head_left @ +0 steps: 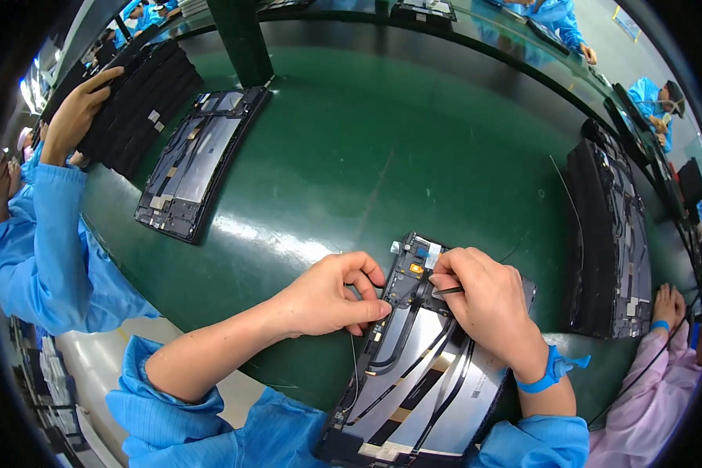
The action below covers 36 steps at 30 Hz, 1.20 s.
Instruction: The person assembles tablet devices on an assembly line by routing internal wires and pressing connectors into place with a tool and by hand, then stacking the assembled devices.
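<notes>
Tablet (pixel 427 366): open side up on the counter (pixel 351 156), its far end under my right fingers, its near end toward me.
Right fingers (pixel 456 269): pinched on a slim dark tool (pixel 450 291), low over the far end; I can't tell whether its tip touches.
Left fingers (pixel 364 265): curled at the tablet's left edge, thumb and forefinger parted; I can't tell whether I'm holding the wire (pixel 356 374) just below them.
Orange piece (pixel 416 268): in place, just left of my right fingers; I judge work around there unfinished.
Cables (pixel 399 343): lying over the silver panel, nearer me than my fingers; their connections are too small to judge.
Open back: boards bare, so I judge it partway; what remains doesn't show.
Second tablet (pixel 191 168): also open, well beyond my left fingers; finished or waiting, I can't tell.
</notes>
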Each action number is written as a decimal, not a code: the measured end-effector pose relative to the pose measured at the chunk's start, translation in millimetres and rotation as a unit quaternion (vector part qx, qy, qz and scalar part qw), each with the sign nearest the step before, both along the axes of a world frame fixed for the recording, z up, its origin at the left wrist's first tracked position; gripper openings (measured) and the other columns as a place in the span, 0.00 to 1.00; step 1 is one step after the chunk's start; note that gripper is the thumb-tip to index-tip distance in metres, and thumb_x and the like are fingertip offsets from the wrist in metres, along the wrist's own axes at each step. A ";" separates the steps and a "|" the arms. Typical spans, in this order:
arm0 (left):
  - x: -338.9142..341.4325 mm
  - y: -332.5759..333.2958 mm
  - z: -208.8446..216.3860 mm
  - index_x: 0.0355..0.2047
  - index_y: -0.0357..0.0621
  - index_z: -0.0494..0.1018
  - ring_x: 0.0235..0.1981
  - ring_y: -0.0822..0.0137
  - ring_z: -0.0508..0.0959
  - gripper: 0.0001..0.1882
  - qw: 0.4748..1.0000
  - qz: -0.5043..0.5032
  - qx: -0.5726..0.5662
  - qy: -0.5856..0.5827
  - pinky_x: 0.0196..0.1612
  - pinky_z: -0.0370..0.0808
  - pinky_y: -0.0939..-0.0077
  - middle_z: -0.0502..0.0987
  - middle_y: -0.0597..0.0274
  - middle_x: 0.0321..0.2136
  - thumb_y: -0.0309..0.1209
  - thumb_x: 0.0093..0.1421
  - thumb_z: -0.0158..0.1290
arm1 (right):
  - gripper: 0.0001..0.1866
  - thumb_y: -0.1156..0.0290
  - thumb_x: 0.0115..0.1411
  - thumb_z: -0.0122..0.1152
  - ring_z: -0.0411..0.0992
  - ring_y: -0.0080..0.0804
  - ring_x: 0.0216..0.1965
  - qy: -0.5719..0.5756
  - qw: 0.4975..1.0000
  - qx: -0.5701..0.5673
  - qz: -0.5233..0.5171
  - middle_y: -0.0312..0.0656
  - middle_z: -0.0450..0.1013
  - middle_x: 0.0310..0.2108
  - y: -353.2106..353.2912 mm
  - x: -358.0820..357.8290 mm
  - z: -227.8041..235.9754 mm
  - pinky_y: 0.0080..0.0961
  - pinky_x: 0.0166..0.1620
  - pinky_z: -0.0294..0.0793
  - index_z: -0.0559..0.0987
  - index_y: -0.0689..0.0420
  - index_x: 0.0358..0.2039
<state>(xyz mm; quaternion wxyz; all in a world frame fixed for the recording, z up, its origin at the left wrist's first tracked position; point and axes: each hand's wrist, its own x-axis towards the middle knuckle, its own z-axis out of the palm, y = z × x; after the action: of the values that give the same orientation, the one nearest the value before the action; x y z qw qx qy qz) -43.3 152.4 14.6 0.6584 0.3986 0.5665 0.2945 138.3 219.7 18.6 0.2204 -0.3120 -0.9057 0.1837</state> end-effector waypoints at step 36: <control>8.8 4.2 2.7 0.30 0.37 0.60 0.18 0.73 0.71 0.13 0.999 0.007 -0.001 0.038 0.18 0.71 0.83 0.65 0.62 0.22 0.24 0.45 0.51 | 0.11 0.69 0.41 0.58 0.59 0.23 0.12 0.000 0.984 -0.158 -0.077 0.38 0.61 0.09 -4.3 1.5 11.1 0.19 0.16 0.57 0.68 0.62 0.14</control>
<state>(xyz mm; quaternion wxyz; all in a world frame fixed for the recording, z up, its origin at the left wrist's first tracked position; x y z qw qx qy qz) -34.4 156.6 17.3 0.6350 0.4048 0.5941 0.2829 139.9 215.5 29.7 0.1816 -0.4115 -0.8387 0.3071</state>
